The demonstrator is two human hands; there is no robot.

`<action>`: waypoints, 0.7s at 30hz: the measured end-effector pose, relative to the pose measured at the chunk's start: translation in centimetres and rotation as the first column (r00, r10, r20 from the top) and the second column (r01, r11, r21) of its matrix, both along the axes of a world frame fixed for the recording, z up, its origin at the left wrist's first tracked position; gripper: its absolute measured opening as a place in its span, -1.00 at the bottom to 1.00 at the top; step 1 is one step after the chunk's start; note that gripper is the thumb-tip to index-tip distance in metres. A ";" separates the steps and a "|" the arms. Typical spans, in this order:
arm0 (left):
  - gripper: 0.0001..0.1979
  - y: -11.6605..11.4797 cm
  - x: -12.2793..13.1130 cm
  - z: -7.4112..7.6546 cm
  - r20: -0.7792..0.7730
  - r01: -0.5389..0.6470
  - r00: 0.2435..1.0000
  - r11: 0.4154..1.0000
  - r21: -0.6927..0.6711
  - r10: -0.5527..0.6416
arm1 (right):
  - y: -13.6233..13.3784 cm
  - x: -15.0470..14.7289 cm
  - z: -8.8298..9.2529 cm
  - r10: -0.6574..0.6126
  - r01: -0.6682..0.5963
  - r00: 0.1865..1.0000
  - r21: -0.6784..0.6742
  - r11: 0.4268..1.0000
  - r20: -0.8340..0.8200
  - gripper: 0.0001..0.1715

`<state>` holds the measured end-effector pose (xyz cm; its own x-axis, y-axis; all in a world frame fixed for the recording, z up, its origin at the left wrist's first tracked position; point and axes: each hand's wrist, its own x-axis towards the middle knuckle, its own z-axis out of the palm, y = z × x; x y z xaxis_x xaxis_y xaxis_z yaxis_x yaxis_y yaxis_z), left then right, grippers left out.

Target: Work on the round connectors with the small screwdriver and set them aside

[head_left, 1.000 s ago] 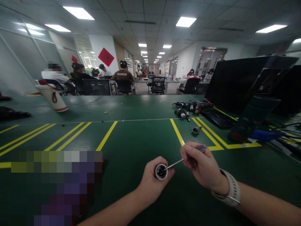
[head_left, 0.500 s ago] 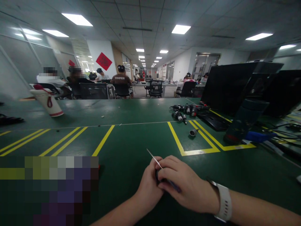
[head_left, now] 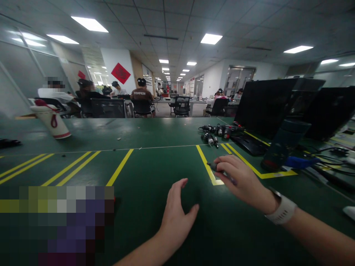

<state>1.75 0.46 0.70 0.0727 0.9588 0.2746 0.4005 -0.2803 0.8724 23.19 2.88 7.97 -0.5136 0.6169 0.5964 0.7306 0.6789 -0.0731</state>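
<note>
My left hand point(head_left: 177, 212) hovers just over the green table point(head_left: 155, 170), fingers stretched out and apart, with nothing in it. My right hand point(head_left: 238, 179), a pale watch on its wrist, reaches forward over the corner of a yellow-taped box point(head_left: 206, 166). Its fingers are curled round a small dark round part point(head_left: 213, 166) that shows at the fingertips. A bit of a purple tool handle point(head_left: 232, 181) pokes out under the fingers. What lies beneath the right palm is hidden.
A heap of small dark metal parts point(head_left: 217, 131) lies beyond the box. At the right stand black monitors point(head_left: 266, 103), a dark stand point(head_left: 283, 144) and cables. A white and red cup point(head_left: 52, 123) stands far left. People sit at desks behind.
The round part has left my left hand, which now hangs open. My right hand has moved forward and right to the yellow box, with the part and the thin tool in it.
</note>
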 end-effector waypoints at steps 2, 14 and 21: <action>-0.45 0.0 0.1 0.3 0.004 0.025 1.000 0.999 -0.045 -0.025 | 0.6 2.3 -0.6 -0.122 0.115 0.986 0.067 0.991 0.111 -0.88; -0.54 -0.4 0.2 1.5 -0.039 0.101 0.993 0.982 -0.161 -0.109 | 5.3 8.8 -6.7 -0.362 0.363 0.900 0.043 0.931 0.243 -0.83; -0.57 -0.4 0.1 1.2 -0.043 0.121 0.991 0.981 -0.151 -0.129 | 5.5 7.9 -6.3 -0.424 0.444 0.878 -0.045 0.895 0.223 -0.93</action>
